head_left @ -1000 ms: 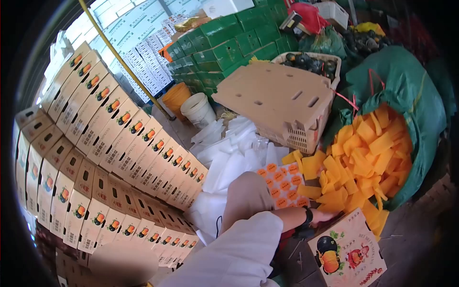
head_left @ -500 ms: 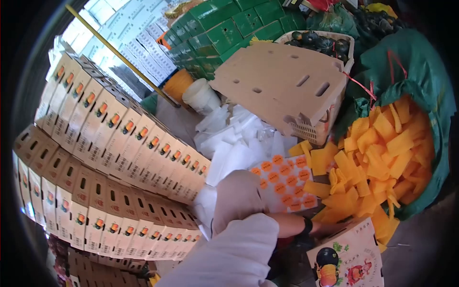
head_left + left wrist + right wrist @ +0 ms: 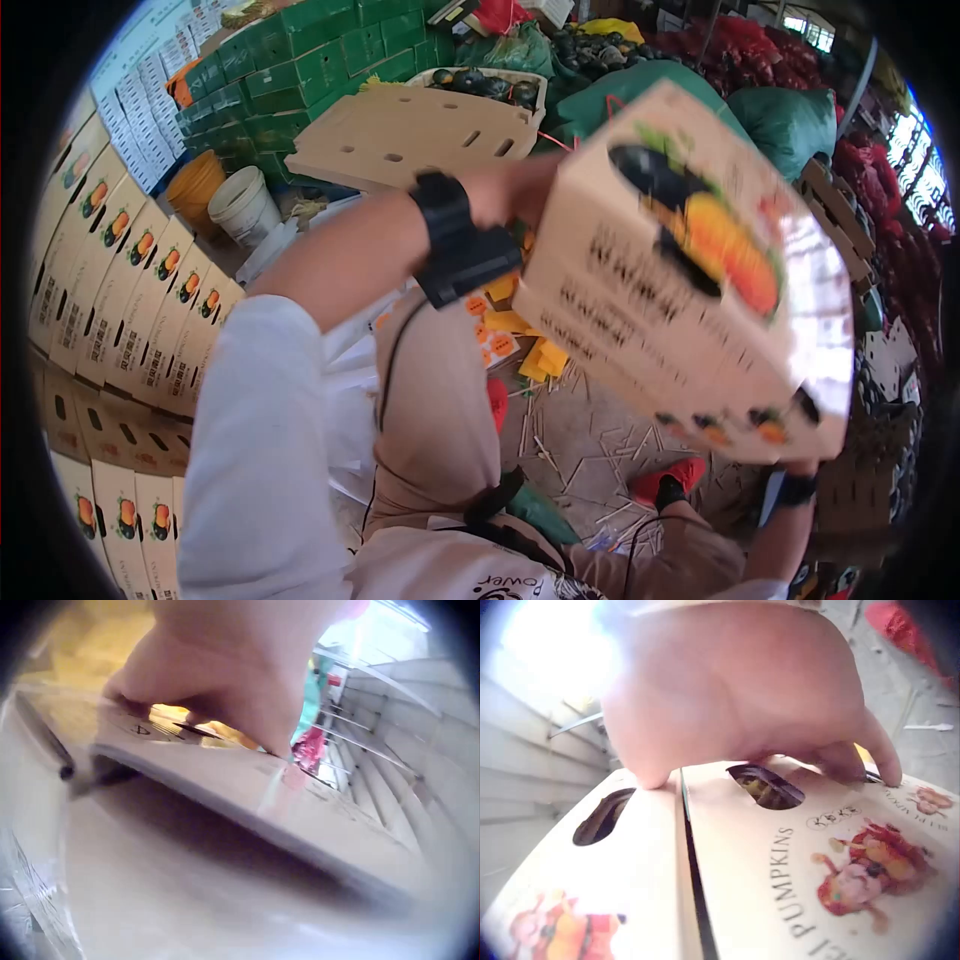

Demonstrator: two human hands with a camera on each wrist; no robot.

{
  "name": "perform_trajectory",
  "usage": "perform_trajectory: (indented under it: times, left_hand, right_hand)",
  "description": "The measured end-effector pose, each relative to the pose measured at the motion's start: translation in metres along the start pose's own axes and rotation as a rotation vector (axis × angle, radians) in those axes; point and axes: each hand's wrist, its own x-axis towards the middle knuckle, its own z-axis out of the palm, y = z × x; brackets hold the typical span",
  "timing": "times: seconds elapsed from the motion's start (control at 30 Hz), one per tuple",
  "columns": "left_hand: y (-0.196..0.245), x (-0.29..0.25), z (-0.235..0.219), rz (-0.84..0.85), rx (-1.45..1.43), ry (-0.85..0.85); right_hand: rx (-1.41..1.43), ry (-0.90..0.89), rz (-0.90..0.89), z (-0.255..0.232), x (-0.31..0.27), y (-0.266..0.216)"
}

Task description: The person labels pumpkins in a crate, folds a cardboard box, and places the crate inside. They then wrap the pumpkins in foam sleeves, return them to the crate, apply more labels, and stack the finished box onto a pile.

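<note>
While thin scraps (image 3: 541, 440) litter the grey floor (image 3: 610, 405), left hand (image 3: 500, 190) and right hand (image 3: 735, 690) grip smooth printed cardboard boxes (image 3: 625, 270), fingers bent; green cartons (image 3: 290, 85) stacked behind.

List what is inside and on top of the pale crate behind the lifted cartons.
Dark round produce shows at the far end of the crate. A flat cardboard sheet lies over the rest, hiding whatever is beneath.

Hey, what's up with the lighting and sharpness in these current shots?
Head: curved fisheye view with dark corners, glare and smeared print on the held cartons. Left wrist: hazy and soft, deep shadow below the cardboard panel. Right wrist: blown-out light at upper left, beside the right hand.
</note>
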Motion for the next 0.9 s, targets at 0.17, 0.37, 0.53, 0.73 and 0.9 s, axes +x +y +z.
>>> perform_trajectory:
  times: [0.17,0.37,0.53,0.73,0.9]
  left_hand:
    - [0.058,-0.099,-0.027,0.234,0.394,0.314]
    - [0.005,-0.233,-0.005,0.315,0.863,0.721]
    - [-0.081,-0.329,0.043,0.043,1.128,0.939]
    - [-0.163,-0.401,0.098,-0.473,1.039,1.066]
    - [-0.307,-0.470,0.177,-0.124,-1.175,1.620]
  right_hand:
    - [-0.061,-0.088,-0.176,0.006,0.013,-0.111]
    - [-0.059,-0.525,-0.145,0.130,0.062,-0.147]
    - [-0.042,-1.008,-0.053,0.298,0.111,-0.143]
    - [-0.079,-1.593,0.169,0.538,0.141,-0.087]
    - [-0.126,-1.921,0.229,0.667,0.131,-0.036]
